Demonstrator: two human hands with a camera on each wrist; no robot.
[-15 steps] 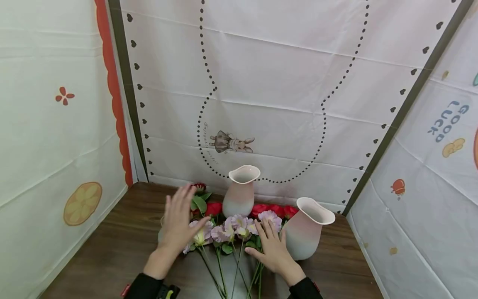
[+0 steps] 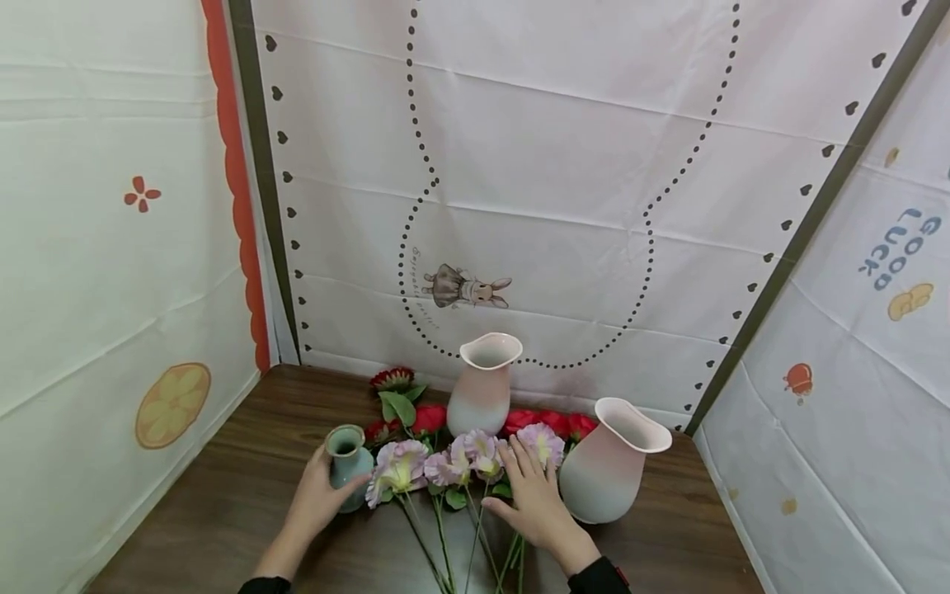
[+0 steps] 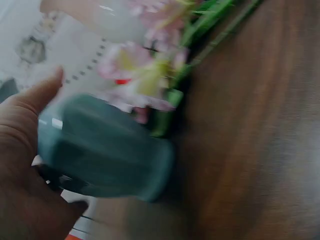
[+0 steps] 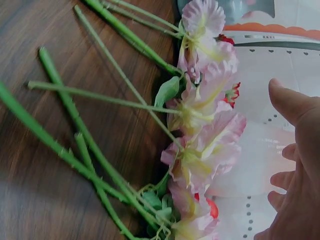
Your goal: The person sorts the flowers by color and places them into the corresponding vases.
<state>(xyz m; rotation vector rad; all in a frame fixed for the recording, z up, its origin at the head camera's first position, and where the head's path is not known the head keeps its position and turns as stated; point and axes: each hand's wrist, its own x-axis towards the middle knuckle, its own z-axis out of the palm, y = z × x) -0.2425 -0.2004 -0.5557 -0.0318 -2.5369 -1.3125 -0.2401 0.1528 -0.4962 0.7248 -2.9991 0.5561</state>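
My left hand [image 2: 315, 497] grips a small teal vase [image 2: 347, 477] around its side, thumb toward the flowers. In the left wrist view the vase [image 3: 100, 147] is close up and a little blurred, with the fingers partly hidden behind it. My right hand [image 2: 536, 505] is spread with straight fingers over the right end of a row of pale purple flowers [image 2: 401, 469]. Seen from the right wrist, that hand [image 4: 300, 145] has its thumb apart from the fingers, and the flowers [image 4: 205, 145] lie beside it, green stems [image 4: 75, 115] toward the near side.
A tall pink-and-grey vase [image 2: 481, 392] stands behind the purple flowers. A second, wider one [image 2: 609, 474] is to the right of my right hand. Red flowers [image 2: 429, 419] lie at the back of the brown wooden table [image 2: 223, 511]. White printed cloth [image 2: 534, 272] hangs behind.
My left hand has moved down and left from in front of the flowers, and its fingers now hold the teal vase. The right hand stays nearly where it was.
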